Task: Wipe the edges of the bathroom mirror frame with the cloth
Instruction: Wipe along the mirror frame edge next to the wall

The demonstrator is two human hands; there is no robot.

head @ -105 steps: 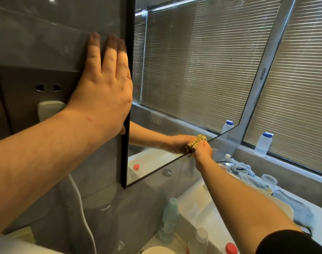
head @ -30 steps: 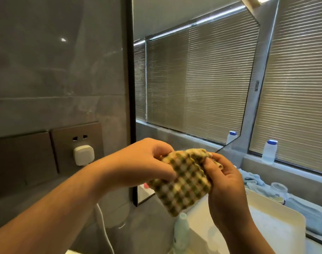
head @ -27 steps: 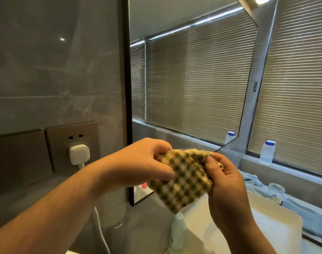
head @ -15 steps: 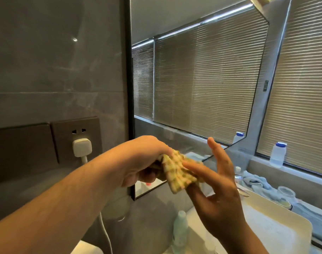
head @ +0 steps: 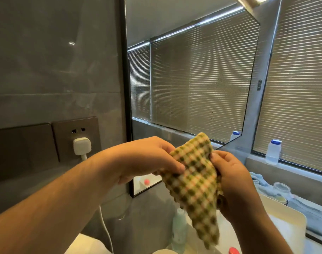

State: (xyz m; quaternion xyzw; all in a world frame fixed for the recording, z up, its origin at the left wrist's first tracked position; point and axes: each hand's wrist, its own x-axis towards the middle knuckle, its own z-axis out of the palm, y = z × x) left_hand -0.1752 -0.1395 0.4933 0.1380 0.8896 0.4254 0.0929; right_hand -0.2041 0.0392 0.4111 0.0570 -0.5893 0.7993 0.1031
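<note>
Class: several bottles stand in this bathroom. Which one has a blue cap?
The white bottle on the window ledge, right; its mirror reflection shows too. The pale green bottle below the cloth lacks one.

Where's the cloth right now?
In the head view the cloth hangs low and centre, held between the left hand and right hand, in front of the mirror frame and not touching it.

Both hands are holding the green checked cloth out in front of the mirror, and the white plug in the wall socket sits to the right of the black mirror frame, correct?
Not quite. The head view shows the white plug left of the black mirror frame, not right. The rest holds: the left hand and right hand both grip the green checked cloth in front of the mirror.
</note>
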